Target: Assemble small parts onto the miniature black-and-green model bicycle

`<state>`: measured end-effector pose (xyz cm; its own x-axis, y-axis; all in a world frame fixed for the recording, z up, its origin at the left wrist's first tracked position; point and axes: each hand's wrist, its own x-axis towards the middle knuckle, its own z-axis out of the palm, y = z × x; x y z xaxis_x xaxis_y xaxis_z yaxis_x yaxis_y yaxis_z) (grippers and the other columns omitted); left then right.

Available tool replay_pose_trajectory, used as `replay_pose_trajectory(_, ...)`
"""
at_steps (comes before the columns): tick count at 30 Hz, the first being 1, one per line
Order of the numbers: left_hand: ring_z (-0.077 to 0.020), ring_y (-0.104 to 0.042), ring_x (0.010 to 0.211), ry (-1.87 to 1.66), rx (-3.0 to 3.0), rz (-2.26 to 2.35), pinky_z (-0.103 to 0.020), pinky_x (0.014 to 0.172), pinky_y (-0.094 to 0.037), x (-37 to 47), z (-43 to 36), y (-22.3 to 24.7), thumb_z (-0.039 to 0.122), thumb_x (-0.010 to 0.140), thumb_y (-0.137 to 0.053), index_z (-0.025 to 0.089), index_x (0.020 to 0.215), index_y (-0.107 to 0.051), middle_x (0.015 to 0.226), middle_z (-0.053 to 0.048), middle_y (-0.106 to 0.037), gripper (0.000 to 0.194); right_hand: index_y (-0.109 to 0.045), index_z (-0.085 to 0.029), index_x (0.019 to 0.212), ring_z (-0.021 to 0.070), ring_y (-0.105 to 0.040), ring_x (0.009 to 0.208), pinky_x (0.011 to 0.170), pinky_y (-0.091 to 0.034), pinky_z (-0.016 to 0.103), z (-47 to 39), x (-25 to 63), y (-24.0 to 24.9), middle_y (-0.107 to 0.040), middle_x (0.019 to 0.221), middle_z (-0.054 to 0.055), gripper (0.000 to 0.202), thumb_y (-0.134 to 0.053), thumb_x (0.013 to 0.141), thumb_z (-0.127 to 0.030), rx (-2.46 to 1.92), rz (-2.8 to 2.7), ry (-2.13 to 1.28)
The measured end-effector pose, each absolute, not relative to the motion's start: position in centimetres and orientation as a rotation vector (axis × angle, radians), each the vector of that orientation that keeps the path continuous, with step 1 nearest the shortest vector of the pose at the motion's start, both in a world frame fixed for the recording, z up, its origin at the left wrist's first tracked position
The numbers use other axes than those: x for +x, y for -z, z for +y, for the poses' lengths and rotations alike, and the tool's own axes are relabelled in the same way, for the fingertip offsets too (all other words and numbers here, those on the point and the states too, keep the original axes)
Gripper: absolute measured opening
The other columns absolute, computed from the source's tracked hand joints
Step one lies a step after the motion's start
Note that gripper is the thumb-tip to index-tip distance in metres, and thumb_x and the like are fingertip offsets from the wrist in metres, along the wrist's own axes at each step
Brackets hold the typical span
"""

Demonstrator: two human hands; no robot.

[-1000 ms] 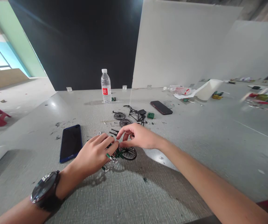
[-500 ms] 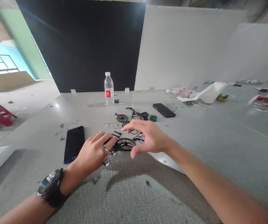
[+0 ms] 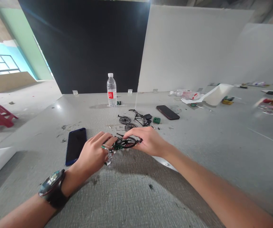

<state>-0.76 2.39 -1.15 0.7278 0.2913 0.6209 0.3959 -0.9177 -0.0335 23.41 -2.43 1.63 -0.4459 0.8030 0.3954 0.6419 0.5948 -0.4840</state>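
My left hand (image 3: 98, 146) is closed on a toy bicycle part with green and silver pieces (image 3: 109, 155), partly hidden by my fingers. A black spoked wheel (image 3: 126, 142) adjoins that part on its right. My right hand (image 3: 148, 139) grips the wheel's right side, index finger on top and thumb hidden below or behind it. Just beyond my hands lie a second black wheel (image 3: 131, 127), a third wheel (image 3: 125, 120) and a black toy bicycle frame (image 3: 139, 117) with a dark seat. A green block (image 3: 156, 120) sits to the right of the frame.
A dark blue phone (image 3: 76, 146) lies left of my left hand, and a black phone (image 3: 168, 112) back right. An upright water bottle (image 3: 112, 90) stands near the black panel (image 3: 86, 47). A lying bottle (image 3: 185, 94) and a white curved piece (image 3: 218, 94) are farther right.
My right hand has moved in and closed on the wheel's right side; before, its fingers were spread around it. The wheel and the part in my left hand have shifted slightly up and left.
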Motion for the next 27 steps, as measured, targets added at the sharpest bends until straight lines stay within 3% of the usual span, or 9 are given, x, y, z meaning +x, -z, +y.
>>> replay_pose_trajectory(12,-0.0225,-0.061,0.083,1.006,-2.751,-0.564,-0.038,0.070,-0.055,-0.7,2.4,1.4,0.022,0.097,-0.056,0.014,0.107,-0.062,0.090,-0.008,-0.068,0.014,-0.065,-0.026,0.114,0.0180,-0.067,0.101,0.085,-0.050,0.033,-2.7,23.0,-1.4,-0.074,0.112,0.002,0.021,-0.058,0.096,-0.035,-1.118,-2.149,-0.358)
replay_pose_trajectory(15,-0.0220,-0.061,0.084,1.010,-2.743,-0.572,-0.038,0.070,-0.055,-0.6,2.4,1.4,0.022,0.098,-0.055,0.013,0.107,-0.062,0.090,-0.008,-0.069,0.014,-0.064,-0.026,0.109,0.0166,-0.065,0.084,0.075,-0.048,0.032,-2.7,22.8,-1.4,-0.074,0.105,0.002,0.021,-0.061,0.094,-0.040,-1.218,-2.098,-0.396)
replay_pose_trajectory(19,-0.0214,-0.061,0.083,1.006,-2.726,-0.574,-0.037,0.070,-0.054,-0.6,2.4,1.4,0.021,0.099,-0.054,0.014,0.106,-0.062,0.089,-0.008,-0.069,0.014,-0.063,-0.024,0.102,0.0112,-0.048,0.060,0.062,-0.040,0.030,-2.6,22.5,-1.4,-0.071,0.089,0.001,0.027,-0.068,0.088,-0.047,-1.318,-1.987,-0.484)
replay_pose_trajectory(23,-0.0211,-0.062,0.083,1.014,-2.724,-0.577,-0.036,0.069,-0.054,-0.6,2.4,1.4,0.022,0.099,-0.054,0.014,0.107,-0.063,0.088,-0.007,-0.069,0.014,-0.063,-0.023,0.101,0.0087,-0.036,0.054,0.055,-0.035,0.028,-2.4,22.2,-1.1,-0.067,0.083,-0.001,0.028,-0.072,0.084,-0.044,-1.254,-1.879,-0.608)
replay_pose_trajectory(27,-0.0218,-0.062,0.083,1.014,-2.736,-0.593,-0.037,0.069,-0.055,-0.6,2.3,1.4,0.022,0.098,-0.056,0.013,0.106,-0.063,0.089,-0.008,-0.069,0.014,-0.063,-0.022,0.100,0.0075,-0.037,0.054,0.052,-0.033,0.028,-2.4,22.0,-0.7,-0.068,0.089,0.000,0.025,-0.074,0.083,-0.038,-1.182,-1.794,-0.695)
